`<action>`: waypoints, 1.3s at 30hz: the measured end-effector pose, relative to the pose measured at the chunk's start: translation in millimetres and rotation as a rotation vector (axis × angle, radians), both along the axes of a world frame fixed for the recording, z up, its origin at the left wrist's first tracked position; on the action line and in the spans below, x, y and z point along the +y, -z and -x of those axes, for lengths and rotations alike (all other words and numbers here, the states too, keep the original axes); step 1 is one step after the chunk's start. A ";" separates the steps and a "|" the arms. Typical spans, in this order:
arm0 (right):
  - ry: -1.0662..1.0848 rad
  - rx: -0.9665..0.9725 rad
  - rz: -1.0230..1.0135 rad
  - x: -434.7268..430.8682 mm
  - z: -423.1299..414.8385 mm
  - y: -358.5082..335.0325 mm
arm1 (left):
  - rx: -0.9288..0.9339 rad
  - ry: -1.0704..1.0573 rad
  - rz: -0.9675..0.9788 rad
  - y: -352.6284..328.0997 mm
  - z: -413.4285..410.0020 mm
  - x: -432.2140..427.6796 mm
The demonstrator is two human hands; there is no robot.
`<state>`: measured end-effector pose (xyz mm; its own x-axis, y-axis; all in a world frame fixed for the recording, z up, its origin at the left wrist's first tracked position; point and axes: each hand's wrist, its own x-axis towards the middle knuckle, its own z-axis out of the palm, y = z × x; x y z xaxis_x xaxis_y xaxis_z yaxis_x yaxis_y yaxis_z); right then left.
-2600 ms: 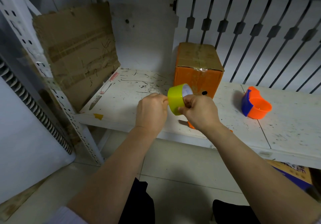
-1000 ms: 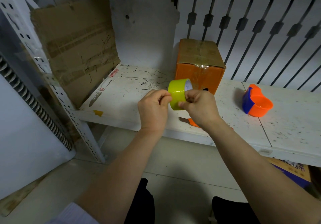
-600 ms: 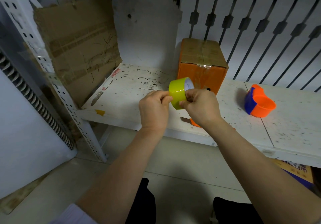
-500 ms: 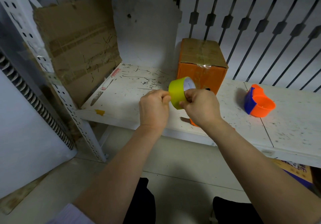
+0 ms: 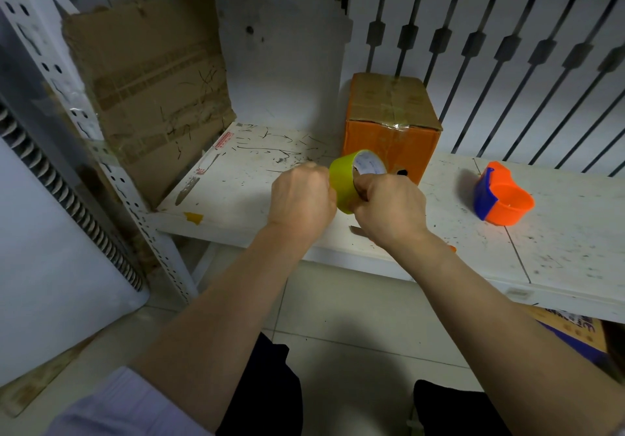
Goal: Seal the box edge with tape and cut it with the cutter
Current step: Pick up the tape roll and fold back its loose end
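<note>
The yellow-green tape roll (image 5: 351, 178) is held in the air just in front of the orange box (image 5: 389, 124), not yet touching it. The right hand (image 5: 389, 209) has its grip closed on the roll, fingers hooked into the core, probably to steady it. The left hand (image 5: 301, 199) pinches at the roll's outer face, likely picking for the free end. The orange-and-blue cutter (image 5: 500, 199) waits on the white surface (image 5: 558, 243), well apart to the right.

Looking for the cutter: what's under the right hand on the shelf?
Under the right hand, a small grey tip and an orange sliver show on the shelf; the rest is covered.
</note>
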<state>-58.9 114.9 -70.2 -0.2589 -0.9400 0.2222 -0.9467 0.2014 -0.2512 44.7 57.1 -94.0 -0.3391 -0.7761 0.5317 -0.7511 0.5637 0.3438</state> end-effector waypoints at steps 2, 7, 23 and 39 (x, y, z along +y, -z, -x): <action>0.003 -0.005 0.006 0.7 -1.1 0.9 | -0.008 -0.006 0.003 0.1 0.7 1.5; 0.014 0.030 0.005 1.8 -1.8 0.9 | -0.023 -0.002 0.006 1.1 0.5 2.3; 0.058 -0.323 -0.006 -7.8 17.9 18.5 | 0.530 0.061 -0.343 12.4 -2.6 2.9; -0.026 -0.628 0.030 -8.1 15.3 23.4 | 0.388 0.044 -0.079 18.9 6.3 7.9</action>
